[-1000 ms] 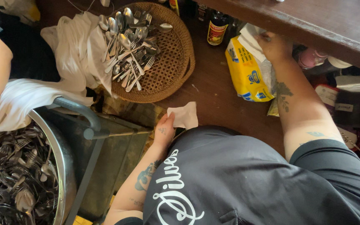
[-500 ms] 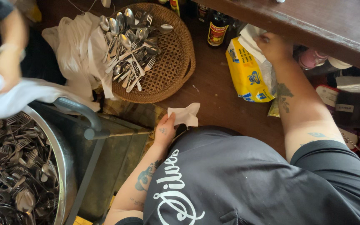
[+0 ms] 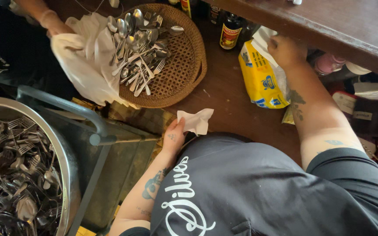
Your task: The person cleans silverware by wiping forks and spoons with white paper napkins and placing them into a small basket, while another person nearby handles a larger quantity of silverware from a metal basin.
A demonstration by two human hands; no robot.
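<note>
My left hand (image 3: 173, 136) rests at the near edge of the dark wooden counter (image 3: 230, 102) and pinches a small white paper napkin (image 3: 196, 120). My right hand (image 3: 286, 50) reaches forward under the shelf and grips the top of a yellow napkin pack (image 3: 259, 78), where white paper shows. A round wicker basket (image 3: 184, 65) holds several spoons and forks (image 3: 138, 48) beyond my left hand. At the far left a co-worker's hand (image 3: 51, 24) holds a white cloth (image 3: 86, 65) against the basket's left rim.
A large steel bowl (image 3: 62, 148) full of wet cutlery sits at the lower left on a grey metal cart frame (image 3: 97, 131). Dark sauce bottles (image 3: 229, 32) stand behind the basket. A thick wooden shelf (image 3: 329, 24) overhangs the top right, with jars and clutter beneath it.
The co-worker's hand with the white cloth has swung from over the steel bowl up to the basket's left side. My own two hands have stayed nearly still.
</note>
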